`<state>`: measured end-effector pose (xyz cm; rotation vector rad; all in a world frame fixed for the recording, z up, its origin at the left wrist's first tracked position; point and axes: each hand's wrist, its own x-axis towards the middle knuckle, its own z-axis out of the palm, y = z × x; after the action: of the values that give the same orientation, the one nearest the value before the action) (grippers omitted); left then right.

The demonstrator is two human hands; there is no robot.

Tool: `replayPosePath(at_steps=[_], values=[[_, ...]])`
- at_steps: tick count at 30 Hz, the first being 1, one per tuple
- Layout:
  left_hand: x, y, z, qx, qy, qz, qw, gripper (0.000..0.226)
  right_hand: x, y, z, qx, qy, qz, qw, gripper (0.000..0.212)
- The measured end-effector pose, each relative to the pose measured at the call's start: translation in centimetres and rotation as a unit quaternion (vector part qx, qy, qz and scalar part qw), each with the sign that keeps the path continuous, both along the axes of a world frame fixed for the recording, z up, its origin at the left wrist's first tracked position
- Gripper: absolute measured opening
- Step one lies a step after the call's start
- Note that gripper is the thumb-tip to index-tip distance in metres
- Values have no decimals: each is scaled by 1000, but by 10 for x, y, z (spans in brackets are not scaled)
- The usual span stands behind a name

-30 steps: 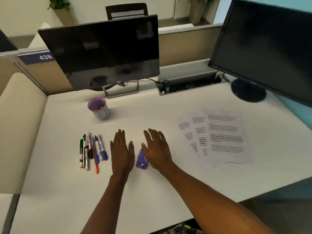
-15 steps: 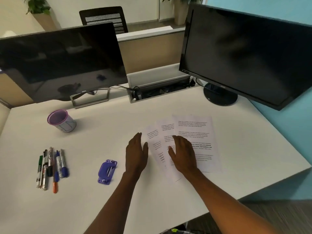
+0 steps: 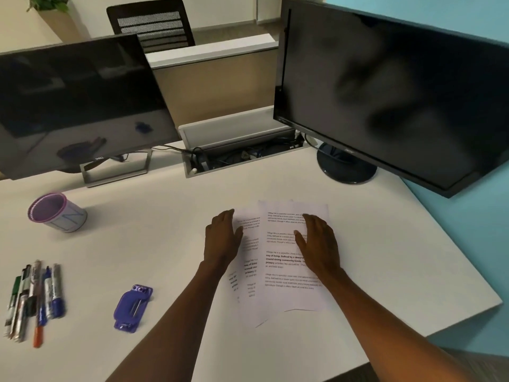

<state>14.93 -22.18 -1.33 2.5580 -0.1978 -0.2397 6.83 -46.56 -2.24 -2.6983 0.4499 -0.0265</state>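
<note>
Three printed paper sheets (image 3: 278, 282) lie overlapped on the white desk (image 3: 165, 230), right of centre. My left hand (image 3: 222, 238) rests flat, fingers straight, on the left edge of the sheets. My right hand (image 3: 318, 244) lies flat on the top sheet, fingers straight. A purple stapler (image 3: 132, 307) lies on the desk to the left of my left forearm, untouched.
Several markers and pens (image 3: 34, 299) lie in a row at the left edge. A purple-rimmed cup (image 3: 56, 212) stands behind them. Two dark monitors (image 3: 80, 103) (image 3: 394, 89) stand at the back, with a cable tray (image 3: 242, 150) between them. The desk's right edge is cut at an angle.
Both hands left the stapler and moved right onto the paper sheets. The sheets are now pushed closer together, overlapping more. The view swung right.
</note>
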Motion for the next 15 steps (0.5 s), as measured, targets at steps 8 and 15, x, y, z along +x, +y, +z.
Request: replayPosePath(at_steps=[8, 15], values=[[43, -3, -10, -70, 42, 103, 991, 51, 41, -43, 4, -1, 82, -66, 994, 70], [60, 0, -21, -102, 73, 155, 980, 56, 58, -45, 5, -19, 122, -67, 990, 72]])
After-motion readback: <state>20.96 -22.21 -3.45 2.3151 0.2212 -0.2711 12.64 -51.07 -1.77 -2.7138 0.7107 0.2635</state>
